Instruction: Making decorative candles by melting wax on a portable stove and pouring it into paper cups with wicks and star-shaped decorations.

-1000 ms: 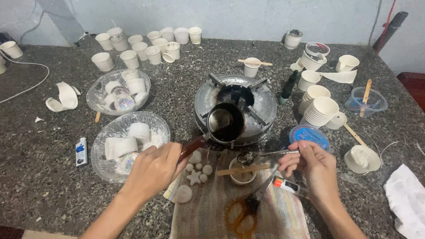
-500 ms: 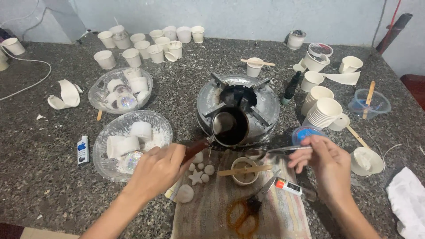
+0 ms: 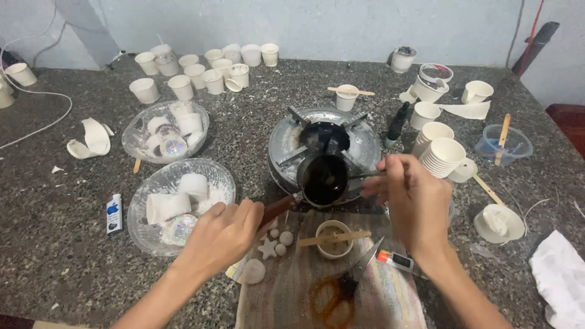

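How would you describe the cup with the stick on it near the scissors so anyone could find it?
Start at the round metal stove mid-table, then drop to the striped cloth below it. The cup stands there, between the white star and the scissors. Unlike the other cups, it sits alone on cloth with a wooden stick across its rim.

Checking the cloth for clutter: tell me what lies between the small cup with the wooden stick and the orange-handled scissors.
Head view: only bare striped cloth separates small cup and scissors.

home craft workspace — speckled stone counter [image 3: 73, 244] crowded with paper cups [image 3: 145, 90], a small burner [image 3: 323, 143], glass bowls [image 3: 158, 183], scissors [image 3: 341, 286] — bare plaster wall behind.
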